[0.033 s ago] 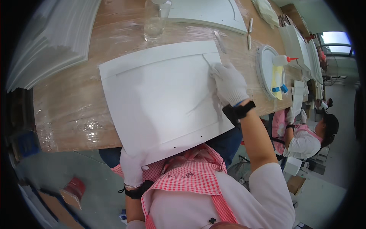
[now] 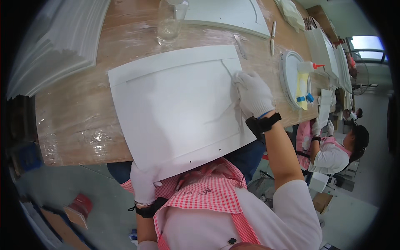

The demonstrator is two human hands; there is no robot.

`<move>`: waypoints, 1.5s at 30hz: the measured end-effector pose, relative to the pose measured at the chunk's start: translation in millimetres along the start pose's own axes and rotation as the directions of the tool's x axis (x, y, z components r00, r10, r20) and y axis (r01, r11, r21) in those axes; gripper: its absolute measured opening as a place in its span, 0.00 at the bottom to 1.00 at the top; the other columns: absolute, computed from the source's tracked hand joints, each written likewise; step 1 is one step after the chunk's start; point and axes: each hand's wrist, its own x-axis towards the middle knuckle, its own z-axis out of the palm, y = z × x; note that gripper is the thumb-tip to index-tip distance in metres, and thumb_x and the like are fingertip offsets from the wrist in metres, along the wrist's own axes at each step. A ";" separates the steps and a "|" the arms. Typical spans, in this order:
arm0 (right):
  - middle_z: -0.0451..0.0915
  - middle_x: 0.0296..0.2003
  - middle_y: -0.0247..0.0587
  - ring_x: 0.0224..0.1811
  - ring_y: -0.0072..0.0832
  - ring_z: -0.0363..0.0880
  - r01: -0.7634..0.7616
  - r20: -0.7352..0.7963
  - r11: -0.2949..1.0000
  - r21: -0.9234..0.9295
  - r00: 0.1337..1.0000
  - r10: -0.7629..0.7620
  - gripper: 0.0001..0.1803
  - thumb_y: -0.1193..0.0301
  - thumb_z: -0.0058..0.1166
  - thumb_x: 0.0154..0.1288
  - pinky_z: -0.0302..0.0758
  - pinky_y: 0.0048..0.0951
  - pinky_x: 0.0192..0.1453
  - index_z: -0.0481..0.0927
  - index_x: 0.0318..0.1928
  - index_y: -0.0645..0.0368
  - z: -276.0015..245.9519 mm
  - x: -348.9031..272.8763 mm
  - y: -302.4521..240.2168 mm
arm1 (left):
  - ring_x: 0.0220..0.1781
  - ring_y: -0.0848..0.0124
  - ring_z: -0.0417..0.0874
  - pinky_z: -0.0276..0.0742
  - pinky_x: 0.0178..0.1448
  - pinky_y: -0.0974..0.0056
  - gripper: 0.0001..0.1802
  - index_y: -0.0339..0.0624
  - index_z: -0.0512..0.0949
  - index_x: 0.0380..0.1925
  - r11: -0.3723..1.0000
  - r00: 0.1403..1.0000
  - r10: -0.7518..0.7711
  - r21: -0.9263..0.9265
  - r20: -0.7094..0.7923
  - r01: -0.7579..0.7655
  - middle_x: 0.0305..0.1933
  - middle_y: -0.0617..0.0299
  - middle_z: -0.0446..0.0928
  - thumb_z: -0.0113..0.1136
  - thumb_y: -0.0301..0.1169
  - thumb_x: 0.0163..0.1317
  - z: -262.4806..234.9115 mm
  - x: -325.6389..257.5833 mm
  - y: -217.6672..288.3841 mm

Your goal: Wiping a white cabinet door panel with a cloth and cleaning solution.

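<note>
A white framed panel (image 2: 183, 108) with a recessed middle lies at the near edge of the table, its front part reaching out over my lap. My right hand (image 2: 255, 93), in a white knit glove, presses curled fingers to the frame on the panel's right side. Whatever sits in those fingers, if anything, is hidden. Below the panel's near left corner is my gloved left hand (image 2: 143, 183), closed at that corner; its fingers are partly hidden by the panel. A flat metal blade (image 2: 240, 46) rests just beyond the panel's far right corner.
A film-covered table (image 2: 79, 121) carries stacked white sheets (image 2: 62, 50) at left, a glass jar (image 2: 168, 29), another white panel (image 2: 225, 14) and two pens (image 2: 273, 37). A white bucket lid (image 2: 285, 79) holds a red-tipped bottle (image 2: 307, 67). A co-worker (image 2: 333, 150) sits at right.
My right hand has slid slightly to the right and toward me along the panel's right side. The panel and my left hand look almost unmoved.
</note>
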 end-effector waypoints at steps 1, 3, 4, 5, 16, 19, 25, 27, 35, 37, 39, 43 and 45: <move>0.83 0.50 0.48 0.54 0.51 0.83 0.003 0.005 1.000 -0.004 1.000 -0.003 0.13 0.60 0.52 0.75 0.81 0.49 0.54 0.84 0.51 0.47 1.3 5.6 5.2 | 0.28 0.71 0.86 0.79 0.18 0.72 0.31 0.31 0.70 0.62 1.000 1.000 0.023 0.005 0.020 -0.023 0.46 0.55 0.82 0.69 0.27 0.60 -0.4 0.2 1.5; 0.82 0.55 0.49 0.56 0.51 0.83 -0.020 0.169 0.974 -0.224 0.984 0.059 0.12 0.62 0.53 0.74 0.81 0.50 0.59 0.85 0.48 0.50 -3.1 32.2 0.2 | 0.28 0.72 0.86 0.79 0.17 0.73 0.31 0.31 0.70 0.62 0.999 0.998 0.037 0.011 0.041 -0.037 0.47 0.55 0.82 0.69 0.27 0.60 1.1 0.4 3.5; 0.82 0.56 0.49 0.56 0.52 0.84 -0.134 0.129 0.961 -0.244 0.977 0.169 0.14 0.61 0.51 0.75 0.81 0.49 0.59 0.86 0.49 0.52 -5.3 48.3 -16.6 | 0.28 0.72 0.85 0.78 0.17 0.73 0.31 0.31 0.70 0.62 0.999 0.999 0.031 0.021 0.038 -0.032 0.46 0.55 0.82 0.69 0.27 0.60 1.6 0.7 5.0; 0.82 0.56 0.49 0.56 0.52 0.84 -0.140 0.126 0.958 -0.250 0.976 0.175 0.14 0.61 0.51 0.75 0.81 0.49 0.59 0.86 0.49 0.52 -3.5 59.7 -16.7 | 0.28 0.73 0.85 0.78 0.17 0.73 0.30 0.31 0.71 0.62 0.999 0.999 0.031 0.028 0.038 -0.032 0.46 0.55 0.82 0.69 0.27 0.60 3.8 1.9 6.0; 0.84 0.48 0.49 0.52 0.53 0.83 -0.035 0.079 0.991 -0.128 0.996 0.046 0.14 0.58 0.51 0.76 0.80 0.49 0.56 0.84 0.48 0.52 -1.1 35.4 -14.9 | 0.31 0.71 0.86 0.81 0.21 0.71 0.28 0.27 0.70 0.59 0.999 0.999 -0.040 -0.024 0.026 0.040 0.45 0.55 0.82 0.70 0.25 0.61 -4.0 1.3 3.9; 0.84 0.49 0.51 0.53 0.54 0.82 0.209 0.082 0.930 -0.301 0.978 -0.193 0.14 0.61 0.49 0.77 0.79 0.51 0.56 0.83 0.46 0.55 12.4 87.2 21.7 | 0.29 0.71 0.85 0.79 0.19 0.71 0.29 0.28 0.71 0.60 0.999 0.998 -0.003 -0.039 0.062 0.006 0.45 0.55 0.82 0.70 0.25 0.61 1.3 6.3 -1.7; 0.83 0.47 0.47 0.47 0.52 0.85 -0.012 0.110 0.989 -0.146 0.994 0.028 0.10 0.61 0.49 0.77 0.82 0.50 0.52 0.82 0.47 0.48 3.6 9.6 -3.4 | 0.28 0.71 0.85 0.79 0.19 0.70 0.28 0.28 0.71 0.58 0.999 0.999 -0.033 -0.010 -0.015 0.033 0.43 0.55 0.83 0.69 0.24 0.60 -1.6 -2.0 6.6; 0.84 0.50 0.51 0.48 0.52 0.86 0.062 -0.066 0.998 -0.017 0.996 -0.063 0.12 0.59 0.51 0.76 0.82 0.49 0.51 0.85 0.51 0.43 10.5 -22.4 12.8 | 0.28 0.72 0.85 0.80 0.20 0.70 0.26 0.27 0.71 0.55 1.000 1.000 -0.027 -0.010 -0.007 0.026 0.42 0.55 0.83 0.70 0.24 0.60 0.2 -1.8 11.3; 0.87 0.36 0.54 0.43 0.53 0.87 0.255 0.070 0.950 -0.177 0.967 -0.246 0.12 0.71 0.48 0.66 0.82 0.53 0.47 0.87 0.36 0.58 37.6 108.0 -90.1 | 0.30 0.71 0.87 0.81 0.20 0.71 0.26 0.29 0.73 0.56 0.999 0.998 -0.023 -0.034 0.055 0.025 0.43 0.55 0.84 0.71 0.24 0.59 0.2 2.2 6.8; 0.86 0.43 0.57 0.48 0.52 0.87 0.267 -0.001 0.963 0.041 0.964 -0.267 0.12 0.71 0.52 0.68 0.83 0.50 0.53 0.87 0.42 0.60 68.7 96.4 -166.0 | 0.30 0.71 0.87 0.81 0.20 0.71 0.26 0.29 0.73 0.56 0.999 0.999 -0.025 -0.037 0.037 0.027 0.43 0.54 0.84 0.71 0.25 0.59 1.0 1.2 8.5; 0.85 0.37 0.55 0.44 0.54 0.85 0.312 -0.128 0.923 0.227 0.949 -0.289 0.10 0.73 0.51 0.66 0.83 0.52 0.49 0.85 0.37 0.61 88.4 75.3 -198.9 | 0.30 0.71 0.87 0.82 0.20 0.71 0.27 0.29 0.73 0.56 0.999 0.999 -0.027 -0.036 0.043 0.028 0.43 0.54 0.84 0.71 0.25 0.59 4.5 1.8 9.8; 0.86 0.37 0.54 0.49 0.52 0.84 0.276 -0.109 0.954 0.121 0.959 -0.263 0.12 0.71 0.49 0.68 0.83 0.51 0.49 0.86 0.38 0.60 81.3 78.0 -120.7 | 0.31 0.71 0.87 0.82 0.20 0.70 0.27 0.29 0.73 0.57 0.999 1.000 -0.023 0.025 -0.013 0.023 0.44 0.55 0.84 0.71 0.24 0.59 -0.8 1.4 3.8; 0.86 0.37 0.52 0.44 0.51 0.85 0.119 0.036 0.962 -0.244 0.993 -0.114 0.13 0.68 0.50 0.68 0.83 0.51 0.49 0.88 0.37 0.56 39.2 92.1 -53.4 | 0.31 0.71 0.87 0.82 0.20 0.70 0.27 0.29 0.73 0.57 0.999 0.999 -0.021 0.023 -0.031 0.022 0.44 0.55 0.84 0.71 0.24 0.59 0.7 1.0 4.6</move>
